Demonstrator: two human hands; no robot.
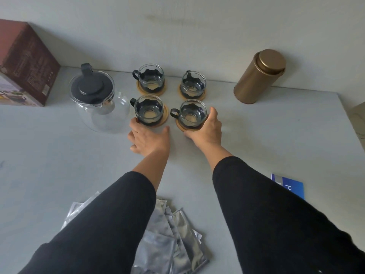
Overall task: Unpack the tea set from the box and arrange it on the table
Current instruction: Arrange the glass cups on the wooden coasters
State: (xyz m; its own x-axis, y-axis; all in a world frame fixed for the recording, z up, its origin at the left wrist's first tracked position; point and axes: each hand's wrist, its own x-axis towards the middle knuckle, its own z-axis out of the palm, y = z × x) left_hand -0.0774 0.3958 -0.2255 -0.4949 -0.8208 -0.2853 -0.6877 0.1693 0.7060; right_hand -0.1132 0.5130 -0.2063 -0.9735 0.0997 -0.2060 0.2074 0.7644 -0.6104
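Several glass cups with black holders stand on wooden coasters in a square on the grey table (276, 135). My right hand (207, 130) wraps around the near-right cup (192, 115) and its coaster. My left hand (148, 138) touches the near-left cup (148, 110) at its front, fingers spread. The two far cups (151, 79) (193, 85) stand free. A glass teapot (98, 99) with a black lid sits to the left. The brown box (25, 66) stands at the far left.
A gold tin canister (258, 76) stands at the back right against the wall. Several silver foil packets (173, 240) lie near the front edge between my arms. A blue booklet (290, 185) lies at the right, partly under my sleeve.
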